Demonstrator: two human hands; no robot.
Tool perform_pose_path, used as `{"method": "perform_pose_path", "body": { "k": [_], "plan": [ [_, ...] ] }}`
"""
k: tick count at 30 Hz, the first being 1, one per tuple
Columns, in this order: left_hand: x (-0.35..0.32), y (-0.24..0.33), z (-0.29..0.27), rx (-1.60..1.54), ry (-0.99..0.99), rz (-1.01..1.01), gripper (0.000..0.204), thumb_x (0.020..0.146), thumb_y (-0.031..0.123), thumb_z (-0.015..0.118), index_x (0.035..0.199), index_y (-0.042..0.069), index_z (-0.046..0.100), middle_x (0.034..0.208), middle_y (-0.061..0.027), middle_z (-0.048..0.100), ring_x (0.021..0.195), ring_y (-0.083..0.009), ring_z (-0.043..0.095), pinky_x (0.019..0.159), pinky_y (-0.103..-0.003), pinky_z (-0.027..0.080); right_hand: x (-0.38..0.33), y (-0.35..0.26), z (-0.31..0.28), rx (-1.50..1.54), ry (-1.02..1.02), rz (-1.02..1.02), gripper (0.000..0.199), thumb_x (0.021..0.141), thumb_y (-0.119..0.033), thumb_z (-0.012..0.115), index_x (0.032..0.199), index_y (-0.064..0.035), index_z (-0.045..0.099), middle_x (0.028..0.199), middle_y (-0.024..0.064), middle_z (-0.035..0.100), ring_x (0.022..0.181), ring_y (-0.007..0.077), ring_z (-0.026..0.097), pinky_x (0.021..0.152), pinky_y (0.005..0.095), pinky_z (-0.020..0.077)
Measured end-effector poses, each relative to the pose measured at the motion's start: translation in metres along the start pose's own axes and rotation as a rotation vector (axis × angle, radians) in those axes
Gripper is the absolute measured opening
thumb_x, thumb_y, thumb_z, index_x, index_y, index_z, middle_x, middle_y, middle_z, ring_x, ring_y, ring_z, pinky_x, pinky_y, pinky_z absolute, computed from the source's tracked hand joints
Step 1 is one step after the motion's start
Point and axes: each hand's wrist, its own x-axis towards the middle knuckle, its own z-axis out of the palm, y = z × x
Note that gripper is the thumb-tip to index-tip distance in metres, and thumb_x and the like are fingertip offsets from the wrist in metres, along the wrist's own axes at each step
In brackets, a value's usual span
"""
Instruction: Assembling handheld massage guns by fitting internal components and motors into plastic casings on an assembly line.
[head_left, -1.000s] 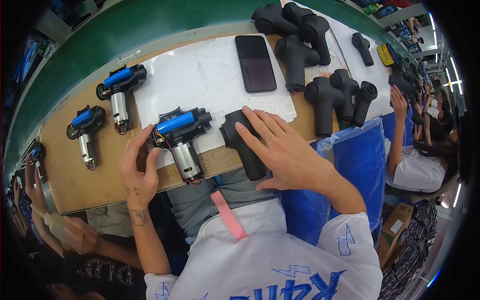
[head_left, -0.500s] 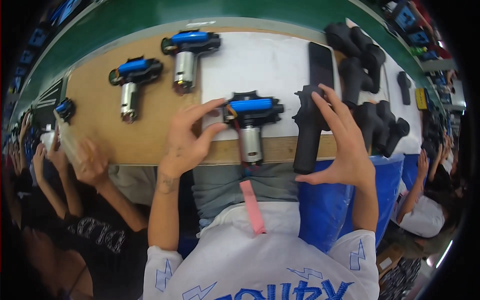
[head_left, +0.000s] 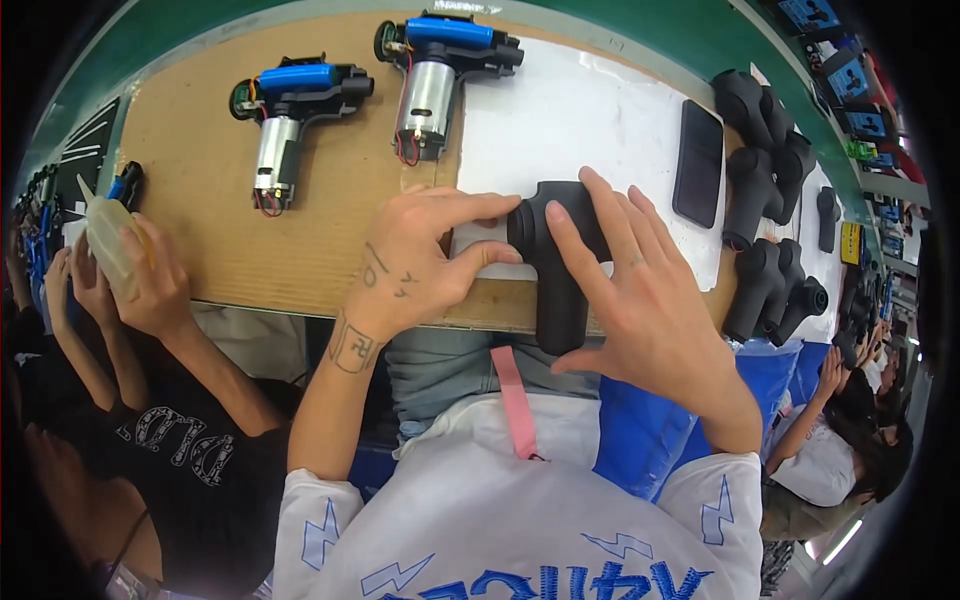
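A black T-shaped massage gun housing (head_left: 562, 300) lies before me, its handle toward my body. It covers the place where the blue-and-silver motor assembly was, and that assembly is hidden now. My left hand (head_left: 420, 250) pinches the housing's round left end between thumb and index finger. Across the top of the housing spread the fingers of my right hand (head_left: 640, 280), with the thumb by the foot of the handle. Two bare motor assemblies, one at the far left (head_left: 277, 150) and one farther back (head_left: 428, 100), show blue cylinders, silver motors and thin wires.
A white sheet (head_left: 590, 110) covers part of the brown cardboard (head_left: 190, 130). The dark phone (head_left: 698, 165) lies right of my hand. Several black housings (head_left: 755, 195) cluster beyond it. At left, a person's hand (head_left: 155, 275) holds a translucent bottle (head_left: 112, 240).
My right hand has brought the black housing leftward onto the motor assembly. My left hand has shifted right and now pinches the housing's end. The camera view has shifted too.
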Motion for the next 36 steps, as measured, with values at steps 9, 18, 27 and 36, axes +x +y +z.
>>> {"method": "perform_pose_path", "body": {
  "k": [9, 18, 27, 36],
  "plan": [
    [0.003, -0.008, 0.004, 0.085, 0.06, 0.209, 0.045, 0.073, 0.0, 0.083, 0.118, 0.004, 0.078, 0.093, -0.013, 0.077, 0.083, -0.0265, 0.07, 0.078, -0.033, 0.054, 0.003, 0.005, 0.001, 0.006, -0.058, 0.009, 0.133, 0.044, -0.031, 0.1, 0.159, -0.0057, 0.037, 0.165, 0.0275, 0.028, 0.14, 0.05, 0.045, 0.119, 0.0497, 0.0408],
    [-0.001, -0.003, 0.009, 0.073, 0.11, 0.344, 0.031, 0.082, 0.008, 0.078, 0.113, 0.004, 0.076, 0.103, -0.0125, 0.077, 0.084, -0.0279, 0.072, 0.078, -0.038, 0.052, -0.009, -0.005, 0.022, -0.032, 0.118, 0.035, 0.133, 0.053, -0.042, 0.099, 0.161, -0.0034, 0.033, 0.166, 0.0297, 0.024, 0.146, 0.0487, 0.04, 0.121, 0.0542, 0.0356],
    [0.008, -0.01, 0.006, -0.105, 0.289, 0.048, 0.03, 0.086, -0.006, 0.05, 0.102, 0.002, 0.075, 0.083, -0.0153, 0.072, 0.077, -0.0237, 0.073, 0.068, -0.032, 0.055, 0.042, 0.033, 0.041, -0.474, 0.259, -0.029, 0.057, 0.103, -0.032, 0.056, 0.151, -0.0029, 0.05, 0.149, 0.0241, 0.054, 0.14, 0.0435, 0.051, 0.117, 0.0508, 0.0411],
    [0.005, -0.017, 0.006, -0.243, 0.325, 0.002, 0.024, 0.087, -0.005, 0.047, 0.089, -0.001, 0.071, 0.076, -0.0094, 0.071, 0.071, -0.0158, 0.07, 0.066, -0.03, 0.054, 0.061, -0.002, 0.057, 0.064, 0.516, 0.021, 0.066, 0.09, -0.031, 0.071, 0.148, -0.005, 0.053, 0.145, 0.0226, 0.056, 0.139, 0.0466, 0.048, 0.119, 0.0562, 0.0333]
  ]
}}
